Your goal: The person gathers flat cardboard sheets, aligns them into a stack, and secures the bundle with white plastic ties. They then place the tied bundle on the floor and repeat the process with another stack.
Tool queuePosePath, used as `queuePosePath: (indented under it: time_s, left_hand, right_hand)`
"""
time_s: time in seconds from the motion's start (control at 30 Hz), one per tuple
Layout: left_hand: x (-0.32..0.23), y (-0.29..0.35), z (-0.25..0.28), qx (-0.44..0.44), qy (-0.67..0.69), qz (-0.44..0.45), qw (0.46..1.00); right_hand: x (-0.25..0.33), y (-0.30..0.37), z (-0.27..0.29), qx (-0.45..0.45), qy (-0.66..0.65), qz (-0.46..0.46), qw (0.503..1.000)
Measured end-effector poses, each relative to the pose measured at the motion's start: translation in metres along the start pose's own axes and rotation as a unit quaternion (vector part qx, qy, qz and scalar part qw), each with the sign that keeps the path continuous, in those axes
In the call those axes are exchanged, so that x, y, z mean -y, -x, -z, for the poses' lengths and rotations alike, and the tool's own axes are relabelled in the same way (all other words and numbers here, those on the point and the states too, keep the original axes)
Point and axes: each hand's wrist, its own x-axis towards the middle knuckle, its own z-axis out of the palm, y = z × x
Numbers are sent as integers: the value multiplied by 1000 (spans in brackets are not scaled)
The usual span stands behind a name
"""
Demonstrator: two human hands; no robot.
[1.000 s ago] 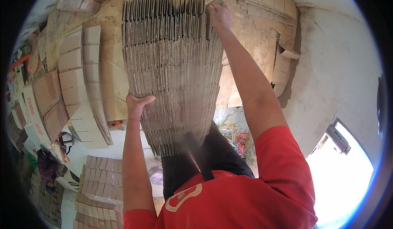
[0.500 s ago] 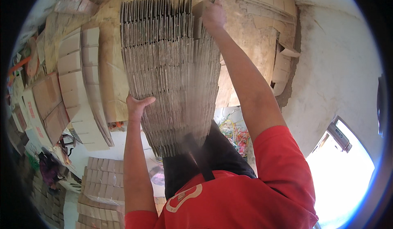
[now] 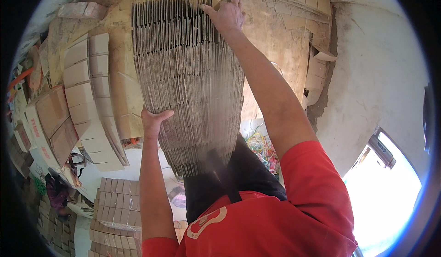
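Note:
A long, thick stack of cardboard dividers [image 3: 188, 82], standing on edge, stretches from the wooden board toward my lap. Its far end shows rows of slots between thin brown layers. My left hand [image 3: 155, 120] holds the stack's left side near the lower middle, thumb laid over the top and the other fingers hidden by the stack. At the far right corner, my right hand [image 3: 226, 16] spans the outer dividers, its thumb pointing left across their ends and its fingers over the right side. The stack's near right part is blurred.
Flat slotted cardboard sheets [image 3: 94, 101] lie to the left, beside a cardboard box [image 3: 57, 119]. More cardboard [image 3: 298, 0] is piled far right by the wall. Bundled cardboard [image 3: 117, 204] stands lower left. Colourful tangled strings [image 3: 262, 151] lie beyond my right leg.
My right hand has shifted slightly left at the far corner, and its thumb has spread out over the divider ends. The left hand keeps its place on the stack.

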Motion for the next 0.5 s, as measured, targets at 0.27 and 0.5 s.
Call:
queuePosePath:
  time_s: [0.27,0.5]
  left_hand:
    - [-7,2,-3,-3,-12,-29,1000]
    - [-11,3,-4,1,5,-9,1000]
  right_hand:
    - [-14,-8,-18,-85,-39,54,994]
    - [4,-7,-29,-47,88,63,993]
